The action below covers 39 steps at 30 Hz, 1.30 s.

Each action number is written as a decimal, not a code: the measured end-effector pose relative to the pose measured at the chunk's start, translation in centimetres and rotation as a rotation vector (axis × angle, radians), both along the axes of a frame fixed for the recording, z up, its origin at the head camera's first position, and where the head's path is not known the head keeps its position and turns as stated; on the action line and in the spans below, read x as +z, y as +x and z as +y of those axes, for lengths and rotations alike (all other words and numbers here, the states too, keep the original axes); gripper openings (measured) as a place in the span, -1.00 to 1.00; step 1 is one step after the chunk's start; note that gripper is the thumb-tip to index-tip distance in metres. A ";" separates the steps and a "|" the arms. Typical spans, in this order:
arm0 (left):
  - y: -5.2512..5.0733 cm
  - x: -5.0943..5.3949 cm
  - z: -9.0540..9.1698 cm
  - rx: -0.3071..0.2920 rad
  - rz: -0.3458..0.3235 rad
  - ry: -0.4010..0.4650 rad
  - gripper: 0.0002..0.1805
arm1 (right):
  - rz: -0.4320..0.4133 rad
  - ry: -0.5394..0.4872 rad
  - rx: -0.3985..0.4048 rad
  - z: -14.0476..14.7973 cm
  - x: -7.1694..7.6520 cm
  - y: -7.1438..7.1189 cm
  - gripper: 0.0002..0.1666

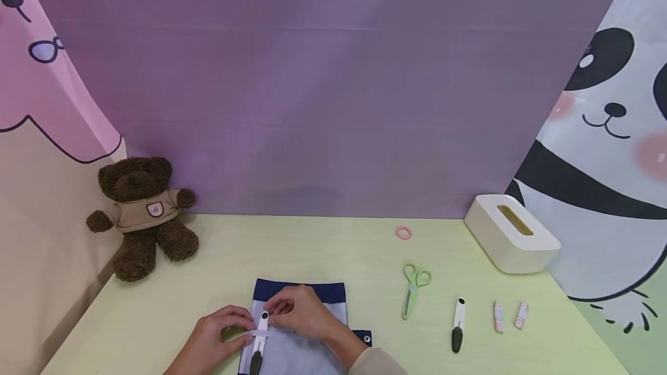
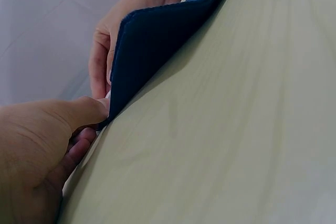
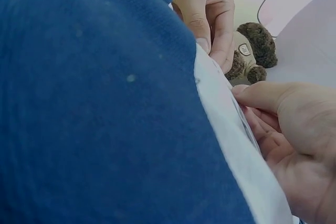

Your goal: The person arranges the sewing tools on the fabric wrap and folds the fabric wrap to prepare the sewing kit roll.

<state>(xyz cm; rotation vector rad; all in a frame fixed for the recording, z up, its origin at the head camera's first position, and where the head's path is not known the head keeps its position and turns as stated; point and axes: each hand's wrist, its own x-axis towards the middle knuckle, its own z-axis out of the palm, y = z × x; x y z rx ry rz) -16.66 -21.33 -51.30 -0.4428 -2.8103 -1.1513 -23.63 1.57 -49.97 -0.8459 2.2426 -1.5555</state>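
Your left hand (image 1: pixel 224 331) pinches edge of fabric pouch (image 1: pixel 315 359) by strap (image 1: pixel 278 334). Your right hand (image 1: pixel 302 311) bends fingers to top of white-and-black tool (image 1: pixel 259 343); gripping or merely touching, cannot tell. Tool lies between your hands, apparently under strap: that part looks nearly done. Likely left: settling it. Beyond your right hand, loose outside pouch: green scissors (image 1: pixel 412 294), second tool (image 1: pixel 458 326), two pink-and-white pieces (image 1: pixel 498 317); whether these go in, unclear.

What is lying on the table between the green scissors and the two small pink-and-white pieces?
A white tool with a black end lies between the scissors and those pieces, as the head view shows.
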 end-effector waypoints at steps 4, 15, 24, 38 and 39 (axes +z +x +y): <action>-0.1 0.1 0.0 -0.004 -0.024 0.005 -0.93 | -0.012 -0.001 0.007 0.0 0.2 0.0 -0.78; -0.2 -0.1 0.1 -0.017 0.010 0.043 -0.93 | 0.019 -0.005 0.013 0.5 0.3 0.0 -0.78; -0.2 -0.4 0.1 0.002 0.020 0.008 -0.89 | -0.049 0.007 -0.057 5.0 1.5 -0.4 -0.79; -0.1 0.3 0.6 0.048 -0.056 -0.030 -0.85 | 0.043 0.005 -0.344 20.3 4.7 -3.7 -0.58; -0.1 0.3 0.7 0.051 -0.050 -0.030 -0.84 | 0.043 0.003 -0.372 21.3 4.7 -3.9 -0.58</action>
